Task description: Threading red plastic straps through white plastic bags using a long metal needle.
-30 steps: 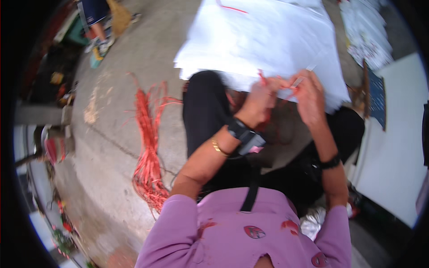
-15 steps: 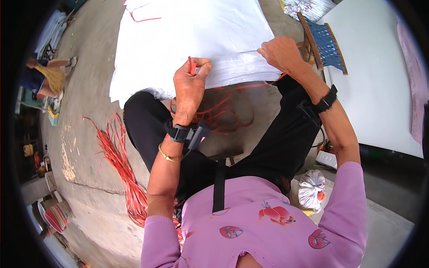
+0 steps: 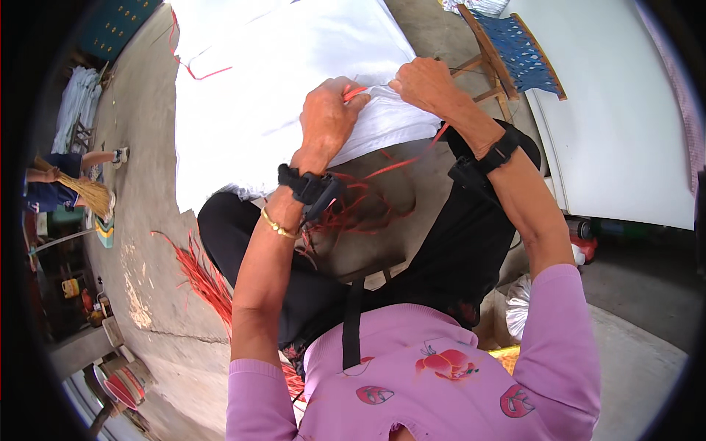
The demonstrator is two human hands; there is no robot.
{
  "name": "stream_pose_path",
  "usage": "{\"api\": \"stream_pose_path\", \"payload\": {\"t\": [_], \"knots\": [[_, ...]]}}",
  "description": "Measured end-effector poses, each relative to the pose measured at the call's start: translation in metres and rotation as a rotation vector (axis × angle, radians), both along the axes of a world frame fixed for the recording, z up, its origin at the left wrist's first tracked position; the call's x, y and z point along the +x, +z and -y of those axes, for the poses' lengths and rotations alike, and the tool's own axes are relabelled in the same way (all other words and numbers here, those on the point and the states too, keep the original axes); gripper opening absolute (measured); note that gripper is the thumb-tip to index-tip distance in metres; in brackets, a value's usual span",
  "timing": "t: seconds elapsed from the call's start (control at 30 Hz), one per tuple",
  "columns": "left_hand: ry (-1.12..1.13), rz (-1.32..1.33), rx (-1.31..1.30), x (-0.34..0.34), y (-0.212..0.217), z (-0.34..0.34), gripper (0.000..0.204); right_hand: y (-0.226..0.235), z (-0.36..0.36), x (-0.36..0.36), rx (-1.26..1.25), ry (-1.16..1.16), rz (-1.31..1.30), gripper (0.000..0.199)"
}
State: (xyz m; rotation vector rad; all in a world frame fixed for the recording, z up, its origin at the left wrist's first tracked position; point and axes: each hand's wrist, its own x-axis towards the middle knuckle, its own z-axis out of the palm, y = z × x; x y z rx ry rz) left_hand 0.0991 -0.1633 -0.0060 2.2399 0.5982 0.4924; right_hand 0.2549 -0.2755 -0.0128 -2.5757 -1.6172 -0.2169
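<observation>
Hand gap: vs. approx. half a sec ago, narrowing; L hand (image 3: 329, 117) and R hand (image 3: 428, 82) are now working just beside each other, upper ctr of frame.
Meaning: work is apparently concentrating on one spot, at R end of the near edge (judgement).
L fingers: curling nearly closed, gripping a red strip (image 3: 355, 92); short ends are projecting past the thumb.
R fingers: pinching, tips nearly together, seemingly holding a thin item (image 3: 381, 85); kind too small to tell.
White sheet stack (image 3: 272, 95): lying upper ctr, beyond the knees; near R edge is creasing under/betw. the hands.
Red strand (image 3: 404, 162): running from near R wrist, below stack edge, down-left into a tangle (image 3: 349, 213) betw. the legs; poss. snag pt.
Second strip (image 3: 209, 74): resting on stack, upper L.
Near edge: sloping up toward the R, hanging over the lap gap; L corner is reaching the L knee (image 3: 224, 220).
R-side limit: folding stool w/ blue webbing seat (image 3: 521, 53) standing just beyond R hand; white panel (image 3: 625, 140) is bounding far R.
L-side room: concrete floor (image 3: 176, 309) extending well past stack; red strand bundle (image 3: 200, 275) is lying beside L leg.
Far L: co-worker (image 3: 45, 197) holding a broom (image 3: 90, 194), well apart from the hands.
</observation>
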Motion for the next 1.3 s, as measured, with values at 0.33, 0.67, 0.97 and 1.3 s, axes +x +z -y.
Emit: {"api": "stream_pose_path", "payload": {"t": [0.33,0.67,0.97,1.3], "knots": [[0.045,-0.152,0.165,0.025,-0.018,-0.004,0.014,-0.003,0.002,0.014,0.123,-0.039,-0.016,0.033],[0.048,0.171,0.398,0.015,0.006,0.004,0.003,0.026,-0.002,0.000,0.371,-0.135,0.055,0.028],[0.105,0.045,0.630,0.017,0.036,0.017,0.015,0.045,0.001,-0.016,0.557,-0.216,-0.095,0.016],[0.353,0.393,-0.320,0.009,0.015,-0.029,0.018,0.052,-0.028,-0.046,0.701,-0.020,-0.567,0.017]]}}
